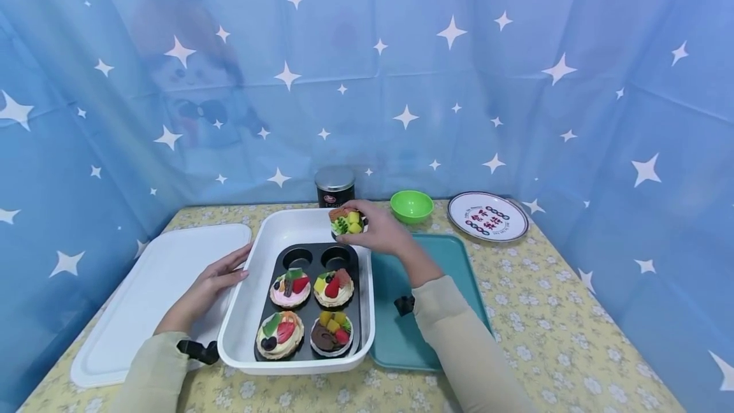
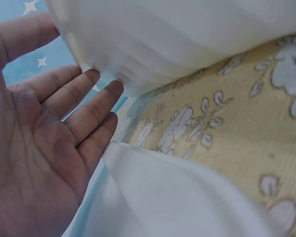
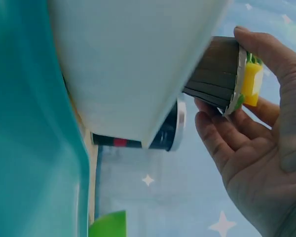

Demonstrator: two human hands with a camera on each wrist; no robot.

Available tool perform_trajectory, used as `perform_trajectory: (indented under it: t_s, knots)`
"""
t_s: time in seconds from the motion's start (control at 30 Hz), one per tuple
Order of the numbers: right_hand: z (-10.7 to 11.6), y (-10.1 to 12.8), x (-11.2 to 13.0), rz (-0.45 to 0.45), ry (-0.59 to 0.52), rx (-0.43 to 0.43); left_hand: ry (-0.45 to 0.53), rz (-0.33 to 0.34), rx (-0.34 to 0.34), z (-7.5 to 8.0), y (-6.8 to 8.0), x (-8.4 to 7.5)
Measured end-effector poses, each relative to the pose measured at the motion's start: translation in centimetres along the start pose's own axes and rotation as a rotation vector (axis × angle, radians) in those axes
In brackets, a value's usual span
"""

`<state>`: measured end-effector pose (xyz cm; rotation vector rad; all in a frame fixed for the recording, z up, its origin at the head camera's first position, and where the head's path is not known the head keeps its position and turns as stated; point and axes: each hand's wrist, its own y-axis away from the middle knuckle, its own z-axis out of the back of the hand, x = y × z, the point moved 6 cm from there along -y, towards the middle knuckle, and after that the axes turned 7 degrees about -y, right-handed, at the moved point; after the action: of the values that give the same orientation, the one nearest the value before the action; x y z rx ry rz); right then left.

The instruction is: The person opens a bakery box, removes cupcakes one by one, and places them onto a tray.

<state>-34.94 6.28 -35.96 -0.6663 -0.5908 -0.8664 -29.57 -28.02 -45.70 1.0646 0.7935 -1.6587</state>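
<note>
One cupcake pinched in the right hand could tip onto the muffin tin; left hand, fingers straight, steadies the white tray.

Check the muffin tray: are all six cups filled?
No. The muffin tray holds four cupcakes; its two far cups are empty. The right hand holds a fifth cupcake above it.

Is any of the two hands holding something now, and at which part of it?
The right hand holds a cupcake by its dark paper cup. The left hand holds nothing; its straight fingers touch the white tray.
</note>
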Motion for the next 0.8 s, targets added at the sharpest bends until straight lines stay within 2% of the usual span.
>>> perform_trajectory:
  t_s: [0.2,0.37,0.63,0.8]
  knots:
    - [1.6,-0.1,-1.7,-0.012,-0.034,-0.067,-0.017,0.008,-0.002,-0.1,-0.1,0.0]
    - [2.7,0.2,-3.7,-0.068,-0.044,-0.109,-0.016,0.01,0.001,-0.1,0.0,-0.1]
    - [3.7,0.6,-7.1,-0.155,-0.117,-0.153,0.003,-0.007,0.008,-0.2,0.0,-0.3]
    - [4.2,1.0,-8.0,-0.179,-0.099,-0.158,0.016,-0.005,0.002,-0.2,0.1,-0.5]
